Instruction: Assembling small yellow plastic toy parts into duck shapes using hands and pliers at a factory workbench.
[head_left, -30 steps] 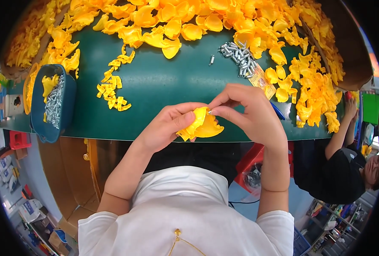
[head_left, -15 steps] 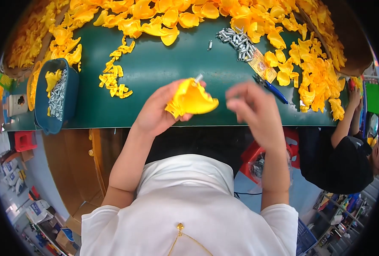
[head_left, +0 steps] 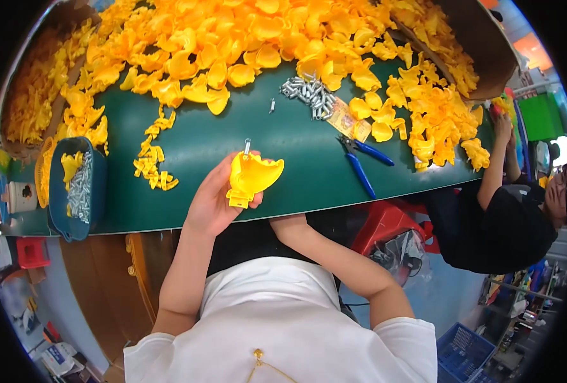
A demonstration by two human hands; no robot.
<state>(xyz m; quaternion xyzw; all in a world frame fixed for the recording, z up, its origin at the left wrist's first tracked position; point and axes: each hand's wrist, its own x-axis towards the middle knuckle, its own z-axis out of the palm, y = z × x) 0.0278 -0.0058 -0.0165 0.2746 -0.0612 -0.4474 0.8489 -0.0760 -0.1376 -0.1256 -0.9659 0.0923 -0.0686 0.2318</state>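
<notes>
My left hand is closed around a yellow plastic shell piece, curved and hollow, above the front part of the green table. A small silvery metal cylinder stands up from the shell's upper edge. My right hand reaches to the table's front edge, where its fingers are hidden below the tabletop. What it touches or holds does not show. Right of centre on the table lie wire nippers with blue handles spread apart. A heap of silvery metal cylinders lies farther back, one loose cylinder beside it.
Yellow shell pieces pile up along the far side of the table. Small yellow parts lie left. A teal bin holds metal cylinders. Beside the cylinder heap is a printed card. Another person sits right.
My right hand has left its place above the table and gone down to the front edge. The left hand still holds the shell. The whole view has shifted, showing more of the far pile.
</notes>
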